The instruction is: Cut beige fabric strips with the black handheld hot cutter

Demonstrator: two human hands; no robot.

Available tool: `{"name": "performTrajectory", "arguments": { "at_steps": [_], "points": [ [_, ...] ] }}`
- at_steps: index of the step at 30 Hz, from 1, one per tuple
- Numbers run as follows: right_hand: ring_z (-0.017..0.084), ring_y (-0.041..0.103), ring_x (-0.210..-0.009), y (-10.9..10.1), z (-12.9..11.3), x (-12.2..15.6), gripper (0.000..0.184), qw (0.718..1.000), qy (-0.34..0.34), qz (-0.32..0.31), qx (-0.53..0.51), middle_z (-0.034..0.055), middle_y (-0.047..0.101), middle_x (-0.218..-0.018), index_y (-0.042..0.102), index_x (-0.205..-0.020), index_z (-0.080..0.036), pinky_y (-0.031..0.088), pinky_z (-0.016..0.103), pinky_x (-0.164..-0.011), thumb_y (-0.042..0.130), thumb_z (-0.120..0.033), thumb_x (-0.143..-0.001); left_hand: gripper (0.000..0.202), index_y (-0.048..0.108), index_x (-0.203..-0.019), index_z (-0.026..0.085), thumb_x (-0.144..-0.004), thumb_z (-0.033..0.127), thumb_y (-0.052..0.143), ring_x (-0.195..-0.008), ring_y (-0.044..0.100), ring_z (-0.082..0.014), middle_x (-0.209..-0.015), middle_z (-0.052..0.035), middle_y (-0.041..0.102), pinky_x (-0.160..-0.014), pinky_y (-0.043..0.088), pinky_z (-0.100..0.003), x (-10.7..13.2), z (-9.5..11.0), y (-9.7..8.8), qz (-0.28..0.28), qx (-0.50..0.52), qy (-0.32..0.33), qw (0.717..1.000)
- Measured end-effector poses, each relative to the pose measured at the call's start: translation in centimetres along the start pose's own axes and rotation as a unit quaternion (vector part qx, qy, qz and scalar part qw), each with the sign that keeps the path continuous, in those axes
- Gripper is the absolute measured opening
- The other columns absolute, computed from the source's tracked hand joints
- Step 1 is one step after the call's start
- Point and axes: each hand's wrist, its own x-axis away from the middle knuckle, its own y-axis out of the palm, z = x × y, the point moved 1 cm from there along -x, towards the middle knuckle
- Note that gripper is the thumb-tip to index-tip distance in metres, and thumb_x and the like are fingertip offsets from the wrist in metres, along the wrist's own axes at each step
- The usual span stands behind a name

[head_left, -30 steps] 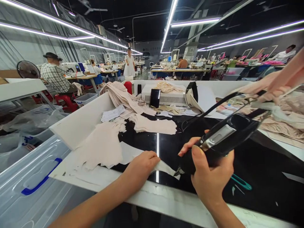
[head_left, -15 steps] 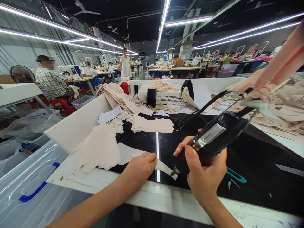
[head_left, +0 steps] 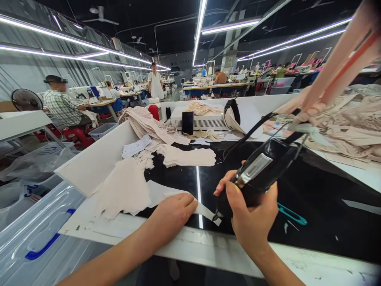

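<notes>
My left hand [head_left: 175, 212] lies on a pale, narrow curved fabric piece [head_left: 160, 191], its fingers pressed together on it against the black glossy table surface [head_left: 181, 174]. My right hand [head_left: 253, 210] is wrapped round a black handheld power tool [head_left: 274, 161] with a silver plate on its side. The narrow metal tip of this tool touches the right end of the fabric piece. Pink cloth strips [head_left: 333, 71] tied to the tool's back end hold it from above. To the left lies a stack of cream fabric pieces [head_left: 125, 186]; another stack [head_left: 190, 155] is farther back.
A teal looped tool [head_left: 293, 214] and small scraps lie right of my right hand. At the back stand a phone [head_left: 187, 123] and a white vented box [head_left: 202, 117]. Heaped fabric [head_left: 351, 123] fills the right side. Clear plastic bins [head_left: 38, 234] flank the table's left.
The view has shifted slightly. The tool's rear end and the cloth strips have swung a little left. The tip is still at the end of the fabric piece, and my left hand is still on it.
</notes>
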Motion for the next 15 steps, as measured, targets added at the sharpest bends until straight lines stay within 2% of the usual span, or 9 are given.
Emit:
{"name": "performTrajectory", "arguments": {
  "at_steps": [4,8,12,15],
  "points": [
    [0.014,0.070,-0.061,0.02,-0.05,0.08,0.030,1.000,0.007,0.005,0.006,-0.0063,0.075,-0.084,0.060,-0.105,-0.027,0.063,0.029,-0.060,0.084,-0.021,-0.087,0.027,0.063,-0.121,0.015,-0.107,0.000,0.046,-0.120,0.071,-0.0239,-0.130,-0.0127,0.070,-0.102,0.061,-0.036,0.37,-0.10,0.07,0.045,0.002,0.034,0.998],
    [0.013,0.069,-0.062,0.04,-0.15,0.17,0.030,1.000,0.003,0.006,0.016,-0.0064,0.074,-0.084,0.061,-0.104,-0.027,0.062,0.029,-0.061,0.085,-0.021,-0.086,0.032,0.061,-0.126,0.014,-0.102,-0.004,0.049,-0.114,0.071,-0.0256,-0.125,-0.0119,0.070,-0.096,0.063,-0.036,0.37,0.08,0.01,0.011,-0.009,0.032,0.999],
    [0.013,0.069,-0.063,0.05,-0.24,0.19,0.028,1.000,0.003,0.000,0.018,-0.0066,0.074,-0.084,0.060,-0.102,-0.027,0.061,0.029,-0.063,0.083,-0.020,-0.087,0.031,0.061,-0.120,0.018,-0.101,-0.003,0.050,-0.105,0.070,-0.0239,-0.115,-0.0070,0.069,-0.088,0.062,-0.034,0.22,0.36,-0.35,-0.035,0.002,0.001,0.999],
    [0.013,0.068,-0.063,0.10,-0.23,0.21,0.028,1.000,0.005,-0.002,0.015,-0.0064,0.073,-0.084,0.060,-0.102,-0.027,0.061,0.029,-0.062,0.083,-0.021,-0.087,0.030,0.061,-0.120,0.018,-0.101,-0.003,0.051,-0.104,0.069,-0.0241,-0.115,-0.0063,0.067,-0.086,0.061,-0.034,0.25,0.66,-0.62,-0.065,-0.001,-0.012,0.998]
  ]
}}
